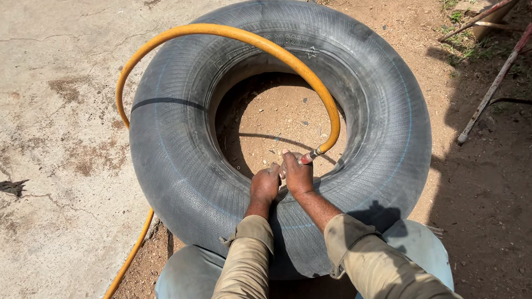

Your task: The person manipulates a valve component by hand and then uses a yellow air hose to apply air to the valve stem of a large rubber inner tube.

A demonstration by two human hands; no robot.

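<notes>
Rubber, dark grey, is what both hands are pressed against: the fingers of the left hand (264, 185) are curled down over the inner rim of a big inflated inner tube (175, 152), knuckles up, gripping the rubber edge. The right hand (297, 174) is set just beside it, touching it, w/ fingers closed round the metal end fitting (310, 157) of a yellow air hose (222, 30). The fitting is held at the tube's inner edge; the valve itself can't be seen, hidden under the hands.

The hose is looped from the fitting up over the hole, across the top of the tube, then down the left side & out along the ground to the bottom-left.

The tube is laid flat on the ground, partly on reddish dirt (480, 213), partly on a cracked concrete slab (33, 94). Dirt is seen through its centre hole.

Khaki sleeves are seen at the forearms; knees in light blue trousers are tucked against the tube's near side.

Metal rods (499, 75) & wooden planks are lying at the upper right, well apart from the tube.
</notes>
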